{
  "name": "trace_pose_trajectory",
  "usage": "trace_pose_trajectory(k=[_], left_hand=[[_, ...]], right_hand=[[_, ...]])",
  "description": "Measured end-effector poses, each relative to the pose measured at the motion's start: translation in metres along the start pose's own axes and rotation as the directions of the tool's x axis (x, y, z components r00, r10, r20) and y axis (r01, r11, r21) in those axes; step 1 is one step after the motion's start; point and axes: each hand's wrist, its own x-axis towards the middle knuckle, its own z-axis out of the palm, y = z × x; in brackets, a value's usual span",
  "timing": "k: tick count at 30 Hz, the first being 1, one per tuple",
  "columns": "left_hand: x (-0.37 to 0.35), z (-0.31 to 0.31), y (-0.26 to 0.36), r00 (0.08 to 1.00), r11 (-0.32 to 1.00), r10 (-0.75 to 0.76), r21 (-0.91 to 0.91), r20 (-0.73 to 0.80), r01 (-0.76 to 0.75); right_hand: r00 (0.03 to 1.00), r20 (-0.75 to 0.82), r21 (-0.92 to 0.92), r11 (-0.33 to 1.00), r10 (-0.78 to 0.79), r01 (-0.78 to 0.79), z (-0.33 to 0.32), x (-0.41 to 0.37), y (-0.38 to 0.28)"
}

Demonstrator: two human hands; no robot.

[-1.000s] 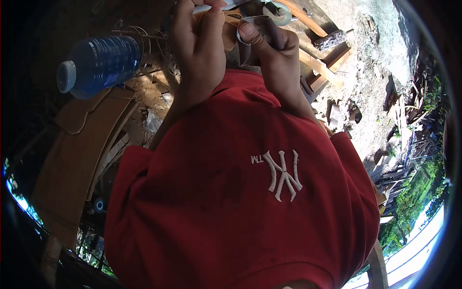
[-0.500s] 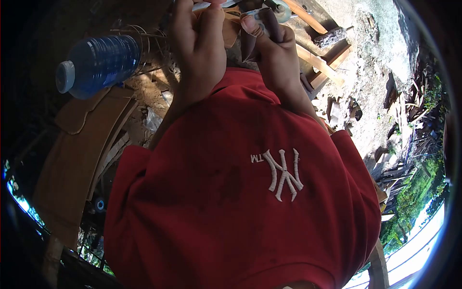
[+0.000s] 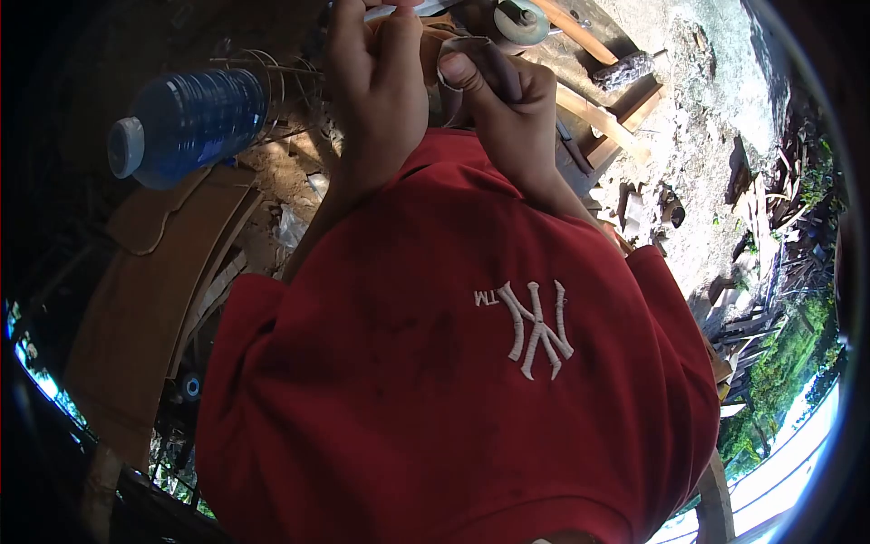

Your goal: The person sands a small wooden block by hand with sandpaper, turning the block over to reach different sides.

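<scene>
At the top centre, my right hand [image 3: 512, 113] is closed around a folded grey-brown sheet [image 3: 498, 68] that looks like sandpaper. Its thumb presses on the sheet's pale, ragged edge. To its left, my left hand [image 3: 385, 77] is closed with the thumb against the fingers. The top edge of the view cuts off its fingertips, so I cannot make out what they grip. An orange-brown piece [image 3: 435, 41], perhaps wood, shows beside that thumb and between the hands. Both wrists come close to the front of the red shirt [image 3: 408, 317].
A large blue plastic bottle [image 3: 195, 122] with a white cap lies at left, above curved brown boards [image 3: 136, 308]. Beyond my right hand are a round pale-green object [image 3: 521, 23], an orange wooden stick [image 3: 575, 32] and wood strips [image 3: 625, 122]. Debris covers the sunlit ground [image 3: 698, 181].
My right hand has tilted, and its thumb has shifted slightly left and down with the folded sheet. More of the round pale-green object shows. My left hand has barely moved.
</scene>
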Motion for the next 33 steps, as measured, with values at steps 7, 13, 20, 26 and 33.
trace_pose_trajectory(k=[7, 13, 20, 26, 33], left_hand=[[0.005, -0.013, -0.006, 0.989, 0.987, 0.082, 0.126, 0.125, -0.097], [0.005, 0.001, -0.009, 0.999, 0.999, 0.038, 0.005, -0.030, -0.038], [0.007, -0.009, -0.011, 0.999, 0.999, 0.031, 0.045, -0.015, -0.030], [0.007, -0.014, -0.013, 0.999, 0.999, -0.037, -0.008, 0.000, 0.037], [0.009, -0.012, -0.016, 0.996, 0.997, 0.080, -0.006, -0.028, -0.080]], right_hand=[[1.000, 0.002, -0.003, 1.000, 0.004, -0.004, -0.006, 0.012, 0.005], [0.990, -0.035, -0.111, 0.985, -0.134, 0.129, 0.005, 0.004, 0.012], [0.999, -0.033, -0.057, 0.998, -0.042, 0.040, 0.007, 0.011, 0.004], [0.999, -0.009, -0.099, 0.994, -0.044, 0.043, 0.005, 0.009, 0.002], [1.000, -0.010, -0.065, 0.998, -0.008, 0.007, 0.011, 0.007, 0.002]])
